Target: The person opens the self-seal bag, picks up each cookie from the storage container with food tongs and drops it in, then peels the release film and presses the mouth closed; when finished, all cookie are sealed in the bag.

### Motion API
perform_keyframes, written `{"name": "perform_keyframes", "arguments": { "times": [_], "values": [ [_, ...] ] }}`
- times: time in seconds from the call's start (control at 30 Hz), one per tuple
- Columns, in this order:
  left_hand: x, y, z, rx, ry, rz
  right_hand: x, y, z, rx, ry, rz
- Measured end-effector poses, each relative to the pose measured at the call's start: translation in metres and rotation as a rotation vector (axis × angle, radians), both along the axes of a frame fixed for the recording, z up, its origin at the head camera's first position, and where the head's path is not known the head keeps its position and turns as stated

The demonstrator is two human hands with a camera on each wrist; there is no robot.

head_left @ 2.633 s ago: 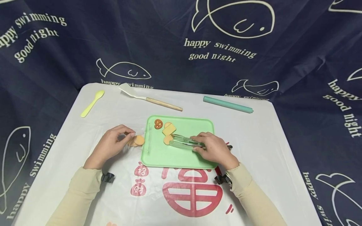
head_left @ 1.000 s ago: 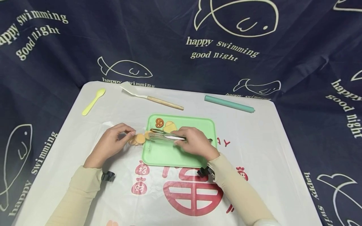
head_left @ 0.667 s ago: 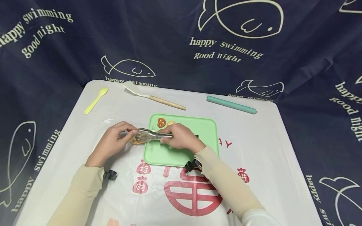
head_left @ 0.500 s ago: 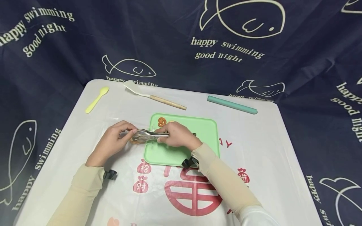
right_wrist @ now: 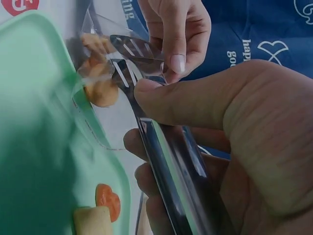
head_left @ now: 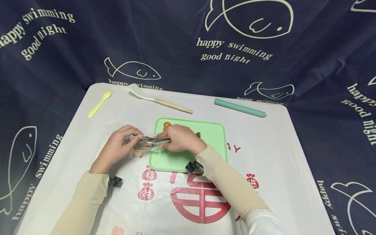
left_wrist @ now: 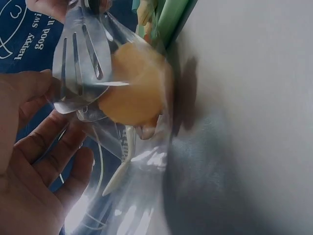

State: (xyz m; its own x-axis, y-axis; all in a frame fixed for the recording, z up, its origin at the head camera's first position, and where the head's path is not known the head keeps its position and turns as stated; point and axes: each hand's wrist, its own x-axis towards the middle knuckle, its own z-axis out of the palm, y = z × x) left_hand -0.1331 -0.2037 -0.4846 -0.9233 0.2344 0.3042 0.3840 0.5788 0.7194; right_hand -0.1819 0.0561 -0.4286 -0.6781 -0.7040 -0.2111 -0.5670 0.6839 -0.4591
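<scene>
My left hand (head_left: 118,147) pinches the edge of a clear plastic bag (left_wrist: 137,200) just left of the green tray. Several round tan crackers (right_wrist: 101,92) lie inside the bag; one large cracker (left_wrist: 134,83) shows close up in the left wrist view. My right hand (head_left: 182,138) grips metal tongs (head_left: 152,140) by their arms, thumb on top. The slotted tong heads reach into the bag, close to my left fingertips. Whether they still clasp a cracker I cannot tell. A brown toy pretzel (head_left: 167,125) is partly hidden behind my right hand.
The green tray (head_left: 211,130) sits under my right hand and bears a yellow square piece (right_wrist: 93,221) beside the pretzel. Along the table's back lie a yellow spoon (head_left: 100,104), a spatula with a wooden handle (head_left: 173,106) and a teal rod (head_left: 241,108).
My right hand has moved left with the tongs, carrying a round cracker from the tray to the bag. The tong heads now sit in the bag. My left hand has barely moved.
</scene>
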Motion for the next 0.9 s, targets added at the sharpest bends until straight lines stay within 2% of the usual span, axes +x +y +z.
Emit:
{"name": "perform_keyframes", "arguments": {
  "times": [0.13,0.3,0.43,0.53,0.63,0.73,0.9],
  "values": [
    [-0.001,0.001,-0.002,0.004,0.002,-0.002,0.002,0.016,0.002,0.015,0.017,-0.022],
    [-0.002,0.000,-0.006,-0.005,-0.005,0.010,0.003,0.058,0.002,-0.014,0.043,-0.081],
    [-0.001,-0.003,-0.008,-0.011,-0.016,0.015,0.003,0.096,-0.003,-0.051,0.149,-0.169],
    [-0.001,-0.003,-0.010,-0.008,-0.014,0.009,0.006,0.117,-0.011,-0.030,0.236,-0.244],
    [-0.001,-0.003,-0.011,0.001,-0.027,0.006,0.009,0.129,-0.019,-0.009,0.261,-0.281],
    [-0.001,-0.002,-0.010,0.005,-0.061,0.008,0.012,0.134,-0.025,-0.015,0.261,-0.282],
    [0.000,-0.003,-0.009,-0.005,-0.084,0.011,0.016,0.138,-0.026,-0.010,0.270,-0.269]
  ]
}}
